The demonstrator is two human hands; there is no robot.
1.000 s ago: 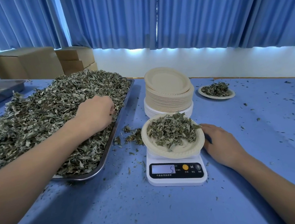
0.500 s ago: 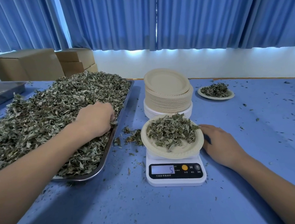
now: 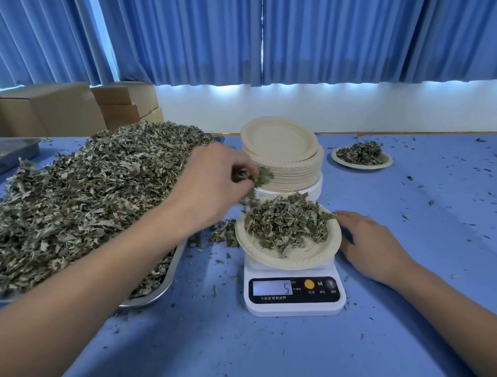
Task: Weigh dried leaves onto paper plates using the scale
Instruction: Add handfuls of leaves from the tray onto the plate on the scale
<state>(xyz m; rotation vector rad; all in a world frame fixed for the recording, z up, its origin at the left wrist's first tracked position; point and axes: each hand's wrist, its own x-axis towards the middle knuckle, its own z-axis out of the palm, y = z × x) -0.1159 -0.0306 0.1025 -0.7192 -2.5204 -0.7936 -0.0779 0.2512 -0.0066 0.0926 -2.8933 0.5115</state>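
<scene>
Left hand [image 3: 211, 188] pinches leaves [image 3: 260, 178] aloft; right hand [image 3: 370, 245] rests flat.

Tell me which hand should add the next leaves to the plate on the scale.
Left: the left hand pinches leaves just above the plate; the right hand rests empty beside the scale.

I can't fully see the fingertips of the left hand [image 3: 211, 185], partly hidden behind the blurred leaf pinch [image 3: 255, 178] it holds. The plate [image 3: 292, 263] covers the scale [image 3: 295, 307] platform; can't tell if the right hand [image 3: 370, 244] touches its rim. Button labels too small to read. The tray [image 3: 160, 288] is cut off at left
</scene>
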